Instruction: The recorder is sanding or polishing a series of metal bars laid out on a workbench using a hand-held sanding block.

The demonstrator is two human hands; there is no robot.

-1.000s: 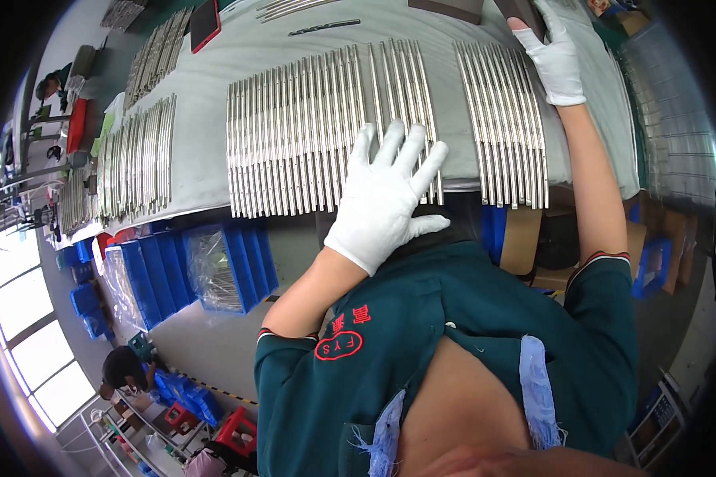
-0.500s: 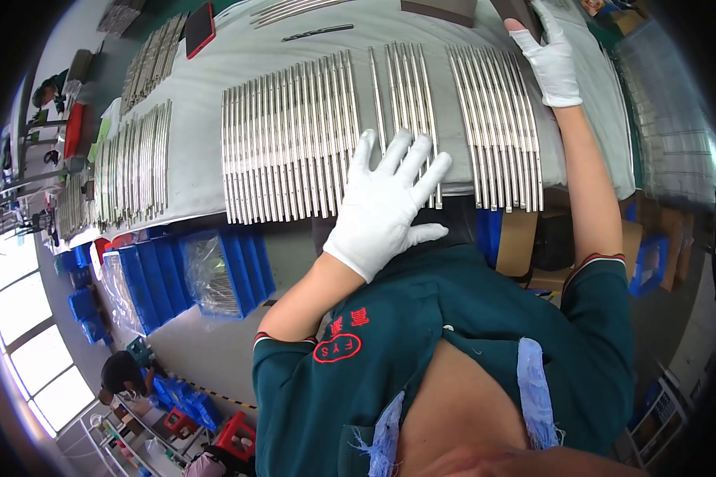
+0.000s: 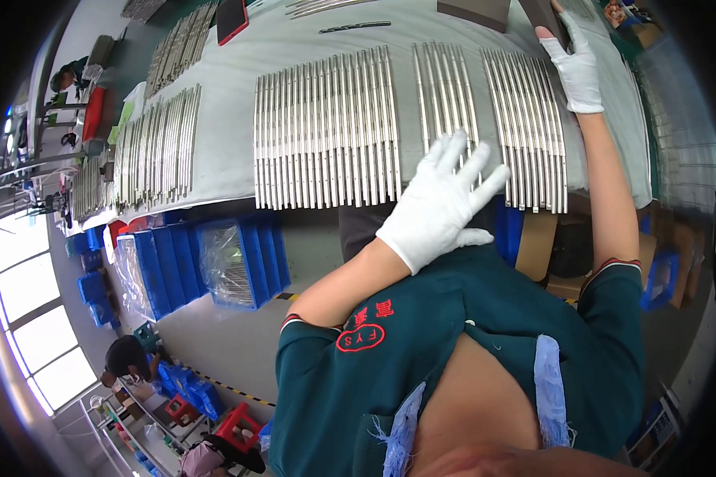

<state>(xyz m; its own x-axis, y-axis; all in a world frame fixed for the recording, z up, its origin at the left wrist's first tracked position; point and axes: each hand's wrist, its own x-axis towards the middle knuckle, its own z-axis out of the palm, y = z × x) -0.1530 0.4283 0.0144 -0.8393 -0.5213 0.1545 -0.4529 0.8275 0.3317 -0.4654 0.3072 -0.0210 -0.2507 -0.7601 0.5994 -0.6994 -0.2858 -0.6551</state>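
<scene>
My left hand (image 3: 445, 203), in a white glove, lies with fingers spread over the lower ends of a small group of silver metal rods (image 3: 441, 87). The palm hides part of them. To its left is a wide row of similar rods (image 3: 326, 127), side by side; to its right is another row (image 3: 525, 119). At the far right of the table, my right hand (image 3: 577, 75) wears a white glove with bare thumb and finger tips. Its thumb and fingers lie on either side of a dark brown block (image 3: 542, 17), gripping it.
The rods lie on a grey cloth-covered table (image 3: 223, 151). A second brown block (image 3: 473, 11), a dark drill bit (image 3: 355, 27) and a red-edged phone (image 3: 231, 20) lie at the back. More rods (image 3: 159, 147) are at left. Blue crates (image 3: 167, 266) stand below; a person bends at lower left.
The view has shifted, so everything sits further right. My left hand has moved slightly right over the rods, and the lone rod now lies closer to the small group. My right hand keeps its place.
</scene>
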